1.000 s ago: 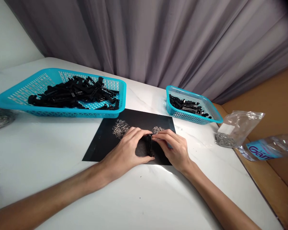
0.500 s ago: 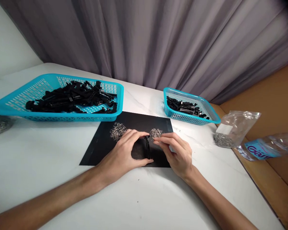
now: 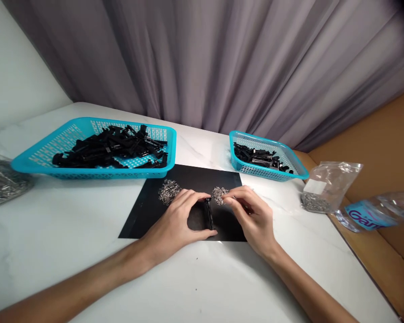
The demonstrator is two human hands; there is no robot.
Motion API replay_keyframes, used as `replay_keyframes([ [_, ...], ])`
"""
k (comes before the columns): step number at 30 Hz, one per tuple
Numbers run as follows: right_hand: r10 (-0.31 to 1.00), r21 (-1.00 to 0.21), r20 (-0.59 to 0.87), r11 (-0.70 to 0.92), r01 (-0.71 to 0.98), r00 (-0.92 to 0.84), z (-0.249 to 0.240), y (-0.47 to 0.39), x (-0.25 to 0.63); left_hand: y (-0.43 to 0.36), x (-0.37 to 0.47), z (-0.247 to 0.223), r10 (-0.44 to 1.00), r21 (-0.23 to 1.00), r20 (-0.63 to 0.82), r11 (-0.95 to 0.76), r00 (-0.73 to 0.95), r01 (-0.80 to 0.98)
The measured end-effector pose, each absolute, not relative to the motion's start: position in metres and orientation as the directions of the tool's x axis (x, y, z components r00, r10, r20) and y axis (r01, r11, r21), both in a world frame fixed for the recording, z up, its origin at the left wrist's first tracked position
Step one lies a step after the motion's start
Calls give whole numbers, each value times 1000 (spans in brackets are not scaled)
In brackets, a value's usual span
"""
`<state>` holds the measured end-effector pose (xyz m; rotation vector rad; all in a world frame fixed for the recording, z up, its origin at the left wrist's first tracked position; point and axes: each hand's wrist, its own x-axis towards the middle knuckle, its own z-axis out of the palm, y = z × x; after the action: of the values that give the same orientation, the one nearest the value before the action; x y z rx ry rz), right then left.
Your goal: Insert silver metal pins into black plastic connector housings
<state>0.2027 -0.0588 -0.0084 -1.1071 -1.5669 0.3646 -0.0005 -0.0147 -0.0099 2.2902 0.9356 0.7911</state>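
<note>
My left hand (image 3: 177,220) grips a slim black plastic part (image 3: 209,214) by its two ends, thumb at the near end and fingers at the far one. The part is held over a black mat (image 3: 144,215). My right hand (image 3: 252,215) is closed in a pinch, its fingertips at the right edge of a small pile of tiny silvery metal pieces (image 3: 218,194). Whatever lies between those fingertips is too small to make out. Beyond my left fingers, a larger pile of similar metal pieces (image 3: 168,190) rests on the mat.
A large blue basket (image 3: 97,174) of black plastic parts (image 3: 114,146) stands at left, a smaller blue basket (image 3: 272,175) of them at right. Clear bags of metal pieces lie at far left (image 3: 6,181) and right (image 3: 318,202). A plastic bottle (image 3: 373,213) lies at the right edge.
My right fingertips have moved away from the black part onto the small metal pile. My left hand keeps its hold on the part. The whole view has shifted slightly.
</note>
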Motion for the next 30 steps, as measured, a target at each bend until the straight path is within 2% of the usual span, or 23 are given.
replay_keyframes([
  [4,924,-906,352,297,302,148,-13,-46,210,-17,-2,-7,747,650,286,-611,600,451],
  [6,948,-895,293,228,384,121,-11,-32,215,-18,-6,-7,740,635,287,-622,609,457],
  [8,960,-764,278,193,616,44,-4,-10,216,-18,-10,-8,722,611,296,-647,626,456],
  [9,963,-632,270,173,756,5,2,3,215,-17,-13,-9,711,595,305,-661,633,456],
  [16,947,-323,303,0,946,104,39,98,195,-12,-24,-6,694,529,313,-694,649,488],
  [22,936,-189,344,-13,982,78,44,96,201,-8,-31,1,680,487,329,-716,655,499],
  [27,935,-121,351,-19,992,60,38,87,211,-7,-30,0,669,469,313,-726,674,503],
  [30,935,-96,355,34,995,2,32,87,210,-8,-29,-1,668,466,302,-726,680,506],
])
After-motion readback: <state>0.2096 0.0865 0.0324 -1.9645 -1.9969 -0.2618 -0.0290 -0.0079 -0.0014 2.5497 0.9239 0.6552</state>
